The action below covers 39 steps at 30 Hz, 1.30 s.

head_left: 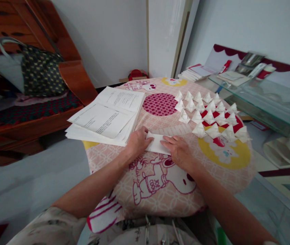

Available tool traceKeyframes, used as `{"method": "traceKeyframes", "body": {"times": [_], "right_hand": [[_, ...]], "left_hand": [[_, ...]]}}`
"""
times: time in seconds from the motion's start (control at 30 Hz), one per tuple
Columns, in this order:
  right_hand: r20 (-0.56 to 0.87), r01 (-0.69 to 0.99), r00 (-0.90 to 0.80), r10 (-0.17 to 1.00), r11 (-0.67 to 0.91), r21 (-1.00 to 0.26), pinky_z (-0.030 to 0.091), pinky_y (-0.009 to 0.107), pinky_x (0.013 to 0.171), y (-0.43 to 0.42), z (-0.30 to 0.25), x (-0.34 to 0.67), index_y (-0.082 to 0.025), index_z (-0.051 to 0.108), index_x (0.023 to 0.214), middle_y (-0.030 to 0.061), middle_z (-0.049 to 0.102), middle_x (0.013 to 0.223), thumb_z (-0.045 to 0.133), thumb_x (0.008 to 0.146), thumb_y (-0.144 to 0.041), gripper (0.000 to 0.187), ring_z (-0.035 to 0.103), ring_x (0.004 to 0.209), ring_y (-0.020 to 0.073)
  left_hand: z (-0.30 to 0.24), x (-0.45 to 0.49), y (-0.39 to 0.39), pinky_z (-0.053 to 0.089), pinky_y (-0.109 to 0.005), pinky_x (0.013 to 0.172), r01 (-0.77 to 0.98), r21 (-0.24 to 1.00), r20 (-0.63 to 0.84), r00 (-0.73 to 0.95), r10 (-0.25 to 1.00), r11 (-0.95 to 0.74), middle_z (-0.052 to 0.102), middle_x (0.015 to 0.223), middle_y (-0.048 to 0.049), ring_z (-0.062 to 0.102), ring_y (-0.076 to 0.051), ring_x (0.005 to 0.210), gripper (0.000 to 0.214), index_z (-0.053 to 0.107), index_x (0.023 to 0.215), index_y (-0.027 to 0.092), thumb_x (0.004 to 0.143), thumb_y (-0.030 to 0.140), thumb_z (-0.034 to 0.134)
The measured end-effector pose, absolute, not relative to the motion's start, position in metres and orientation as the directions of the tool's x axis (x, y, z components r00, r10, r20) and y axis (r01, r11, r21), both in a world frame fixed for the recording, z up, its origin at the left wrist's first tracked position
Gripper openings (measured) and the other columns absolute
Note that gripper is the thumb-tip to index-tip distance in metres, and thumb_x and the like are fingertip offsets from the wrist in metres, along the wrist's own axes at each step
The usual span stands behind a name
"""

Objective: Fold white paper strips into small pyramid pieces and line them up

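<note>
A white sheet of paper, folded into a narrow strip (156, 143), lies on the patterned tablecloth (160, 204) in front of me. My left hand (137, 140) grips its left end, with the thumb on top and the fingers bent. At the right end, my right hand (177, 148) pinches the strip, its fingers resting over the edge. Just beyond my left hand is a stack of printed paper (106, 115), loose sheets opened out on top. Several small pointed folded-paper pieces (209, 117) stand in rows to the right.
A glass shelf (267, 98) with a box, a cup and small items borders the table on the right. More papers (197, 71) are piled behind the table. At the left stands a wooden bench (74, 80) carrying a dark patterned bag (42, 69).
</note>
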State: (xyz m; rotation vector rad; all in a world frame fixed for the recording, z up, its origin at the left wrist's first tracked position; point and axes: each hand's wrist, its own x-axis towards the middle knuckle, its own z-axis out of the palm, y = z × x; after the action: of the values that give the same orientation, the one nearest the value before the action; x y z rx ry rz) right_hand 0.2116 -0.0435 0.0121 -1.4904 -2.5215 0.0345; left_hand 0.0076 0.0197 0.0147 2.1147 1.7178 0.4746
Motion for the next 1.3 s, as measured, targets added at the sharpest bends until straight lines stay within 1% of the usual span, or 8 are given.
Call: {"method": "traceKeyframes", "body": {"times": [0.17, 0.47, 0.87, 1.0, 1.07, 1.17, 1.23, 1.3], "right_hand": [[0.145, 0.873, -0.457, 0.878, 0.474, -0.116, 0.043, 0.041, 0.095, -0.043, 0.012, 0.211, -0.019, 0.068, 0.127, 0.0099, 0.062, 0.138, 0.042, 0.094, -0.009, 0.043, 0.057, 0.108, 0.0257], [0.164, 0.862, -0.458, 0.874, 0.482, -0.158, 0.043, 0.043, 0.094, -0.042, 0.008, 0.213, -0.017, 0.068, 0.128, 0.0123, 0.063, 0.136, 0.043, 0.091, -0.006, 0.046, 0.055, 0.109, 0.0273], [0.185, 0.872, -0.441, 0.879, 0.468, -0.144, 0.042, 0.043, 0.096, -0.045, 0.004, 0.212, -0.017, 0.064, 0.132, 0.0118, 0.058, 0.141, 0.041, 0.091, -0.005, 0.049, 0.053, 0.109, 0.027], [0.169, 0.877, -0.437, 0.883, 0.46, -0.137, 0.042, 0.042, 0.095, -0.045, 0.007, 0.211, -0.017, 0.065, 0.13, 0.0123, 0.059, 0.141, 0.041, 0.092, -0.007, 0.046, 0.054, 0.108, 0.0272], [0.163, 0.876, -0.444, 0.881, 0.465, -0.126, 0.042, 0.042, 0.095, -0.045, 0.009, 0.21, -0.016, 0.066, 0.128, 0.0125, 0.06, 0.14, 0.042, 0.093, -0.008, 0.043, 0.054, 0.107, 0.0276], [0.172, 0.87, -0.457, 0.872, 0.479, -0.117, 0.043, 0.043, 0.095, -0.045, 0.011, 0.209, -0.015, 0.066, 0.129, 0.0132, 0.06, 0.139, 0.042, 0.094, -0.009, 0.043, 0.053, 0.107, 0.0278], [0.186, 0.867, -0.464, 0.866, 0.487, -0.108, 0.043, 0.043, 0.095, -0.045, 0.01, 0.21, -0.016, 0.065, 0.13, 0.0126, 0.06, 0.139, 0.041, 0.094, -0.009, 0.044, 0.053, 0.106, 0.0271], [0.198, 0.865, -0.471, 0.86, 0.494, -0.091, 0.044, 0.042, 0.094, -0.044, 0.009, 0.21, -0.018, 0.065, 0.131, 0.0113, 0.061, 0.138, 0.041, 0.095, -0.01, 0.044, 0.054, 0.105, 0.0268]], "left_hand": [[0.016, -0.002, 0.018, 0.047, -0.028, 0.073, 0.792, 0.591, 0.034, 0.167, 0.985, -0.154, 0.066, 0.072, 0.0022, 0.064, -0.017, 0.07, 0.049, 0.053, 0.128, 0.018, 0.082, 0.023, 0.068], [0.01, -0.005, 0.015, 0.048, -0.028, 0.073, 0.745, 0.642, 0.08, 0.168, 0.983, -0.18, 0.065, 0.073, 0.0022, 0.063, -0.016, 0.068, 0.055, 0.049, 0.134, 0.017, 0.082, 0.02, 0.066], [0.009, -0.004, 0.014, 0.049, -0.029, 0.076, 0.754, 0.624, 0.103, 0.181, 0.978, -0.205, 0.067, 0.077, 0.0005, 0.064, -0.016, 0.072, 0.054, 0.049, 0.136, 0.017, 0.084, 0.019, 0.063], [0.009, -0.005, 0.013, 0.05, -0.03, 0.077, 0.777, 0.589, 0.097, 0.206, 0.974, -0.223, 0.067, 0.077, -0.0003, 0.064, -0.017, 0.074, 0.048, 0.052, 0.133, 0.016, 0.086, 0.021, 0.063], [0.009, -0.005, 0.013, 0.051, -0.031, 0.08, 0.8, 0.536, 0.131, 0.239, 0.962, -0.272, 0.069, 0.083, -0.0031, 0.066, -0.019, 0.08, 0.043, 0.056, 0.129, 0.016, 0.087, 0.02, 0.062], [0.009, -0.004, 0.014, 0.052, -0.036, 0.091, 0.78, 0.433, 0.266, 0.369, 0.89, -0.453, 0.068, 0.11, -0.0099, 0.065, -0.022, 0.102, 0.038, 0.062, 0.124, 0.016, 0.086, 0.014, 0.059], [0.009, -0.003, 0.015, 0.05, -0.037, 0.098, 0.679, 0.41, 0.313, 0.522, 0.793, -0.609, 0.066, 0.119, -0.0111, 0.062, -0.022, 0.112, 0.032, 0.068, 0.115, 0.016, 0.087, 0.009, 0.054], [0.009, -0.004, 0.016, 0.05, -0.034, 0.099, 0.523, 0.441, 0.286, 0.688, 0.667, -0.729, 0.068, 0.118, -0.0105, 0.063, -0.02, 0.112, 0.033, 0.072, 0.109, 0.017, 0.088, 0.005, 0.049]]}}
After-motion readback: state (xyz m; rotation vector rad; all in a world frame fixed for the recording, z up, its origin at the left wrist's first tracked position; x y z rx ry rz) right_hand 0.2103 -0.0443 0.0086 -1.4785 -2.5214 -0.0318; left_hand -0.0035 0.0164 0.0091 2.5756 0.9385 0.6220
